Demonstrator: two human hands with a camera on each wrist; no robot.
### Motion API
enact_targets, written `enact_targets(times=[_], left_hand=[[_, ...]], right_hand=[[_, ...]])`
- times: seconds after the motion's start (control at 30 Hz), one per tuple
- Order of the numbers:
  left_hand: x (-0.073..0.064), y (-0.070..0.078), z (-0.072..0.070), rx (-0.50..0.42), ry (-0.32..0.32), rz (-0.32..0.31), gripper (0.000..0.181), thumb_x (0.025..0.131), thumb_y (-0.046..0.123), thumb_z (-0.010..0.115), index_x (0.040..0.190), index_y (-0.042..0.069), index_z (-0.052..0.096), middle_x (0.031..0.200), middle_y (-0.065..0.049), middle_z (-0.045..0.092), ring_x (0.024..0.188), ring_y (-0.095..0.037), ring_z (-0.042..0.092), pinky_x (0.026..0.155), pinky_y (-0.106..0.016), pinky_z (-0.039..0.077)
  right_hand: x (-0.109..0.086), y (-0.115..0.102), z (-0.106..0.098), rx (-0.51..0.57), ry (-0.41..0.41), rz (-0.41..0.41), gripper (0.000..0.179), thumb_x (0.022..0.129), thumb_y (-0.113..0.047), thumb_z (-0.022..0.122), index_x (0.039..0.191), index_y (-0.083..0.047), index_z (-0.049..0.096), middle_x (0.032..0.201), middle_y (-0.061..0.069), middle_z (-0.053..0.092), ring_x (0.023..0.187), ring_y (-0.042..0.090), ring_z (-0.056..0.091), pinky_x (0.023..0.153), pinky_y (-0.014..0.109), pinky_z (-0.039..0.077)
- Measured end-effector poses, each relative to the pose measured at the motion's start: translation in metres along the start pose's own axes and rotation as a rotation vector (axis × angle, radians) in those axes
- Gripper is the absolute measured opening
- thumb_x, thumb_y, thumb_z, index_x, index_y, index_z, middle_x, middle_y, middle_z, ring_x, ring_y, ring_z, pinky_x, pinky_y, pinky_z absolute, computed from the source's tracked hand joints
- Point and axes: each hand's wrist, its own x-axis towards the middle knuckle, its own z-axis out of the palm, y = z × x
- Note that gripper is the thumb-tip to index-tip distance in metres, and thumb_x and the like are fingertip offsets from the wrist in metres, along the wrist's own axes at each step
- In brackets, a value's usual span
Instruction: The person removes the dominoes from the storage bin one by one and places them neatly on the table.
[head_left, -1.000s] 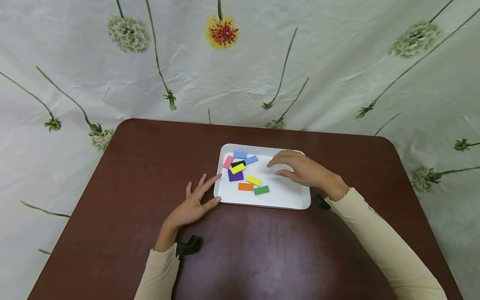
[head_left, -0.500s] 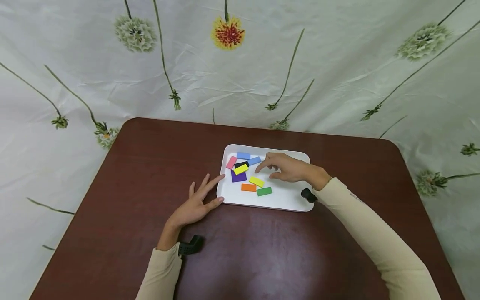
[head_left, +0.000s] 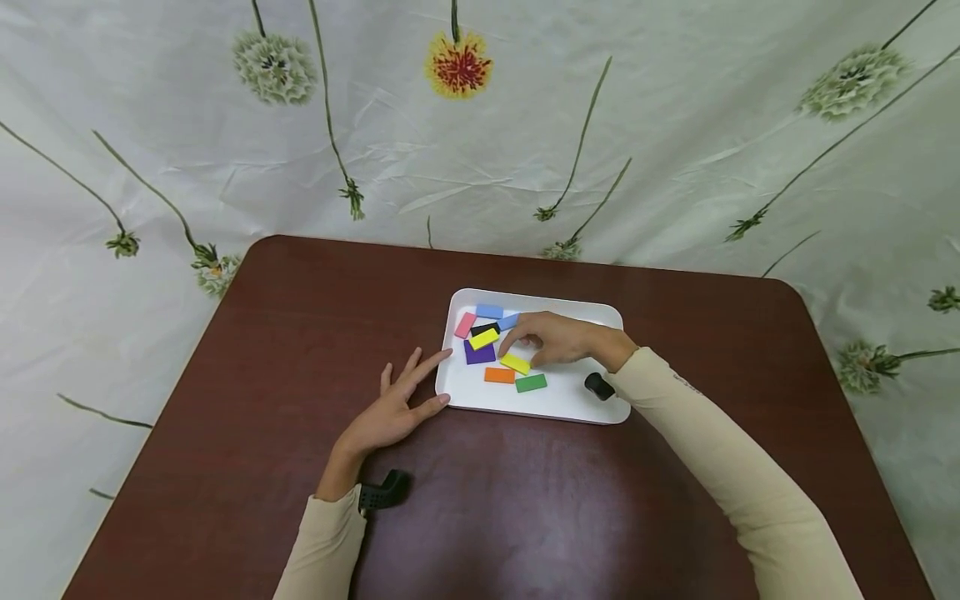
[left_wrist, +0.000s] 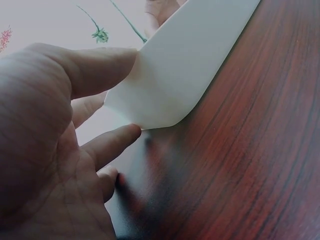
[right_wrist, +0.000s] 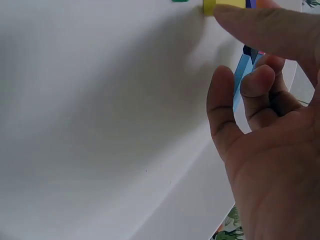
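Flat coloured blocks lie in a white tray. My right hand reaches over them from the right, its thumb and index finger pinching the two ends of the nearer yellow block. In the right wrist view the thumb overlaps this block, and the index fingertip is out of frame. My left hand spreads its fingers against the tray's left end. In the left wrist view, the left thumb touches the tray wall and another fingertip meets its corner.
Around the pinched block lie an orange block, a green block, a purple piece, a second yellow block, a black block, a pink block and blue blocks. The brown table meets a flowered cloth behind.
My right hand has moved left and slightly down across the tray to the nearer yellow block, its thumb and index finger coming to that block's ends. The left hand keeps its place at the tray.
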Motion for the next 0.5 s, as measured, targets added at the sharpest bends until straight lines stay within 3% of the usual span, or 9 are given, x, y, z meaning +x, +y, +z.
enact_targets(times=[0.5], left_hand=[[0.0007,-0.0020,0.0015,0.007,0.019,0.017,0.068,0.098,0.031,0.065,0.157,0.029,0.032,0.165,-0.014,0.025,0.156,-0.037,-0.001,0.114,-0.066,-0.017]], right_hand=[[0.0080,0.0031,0.0070,-0.055,-0.047,0.081,0.046,0.085,0.001,0.072,0.126,-0.021,0.069,0.098,0.002,0.046,0.096,0.018,0.045,0.084,0.030,0.039]])
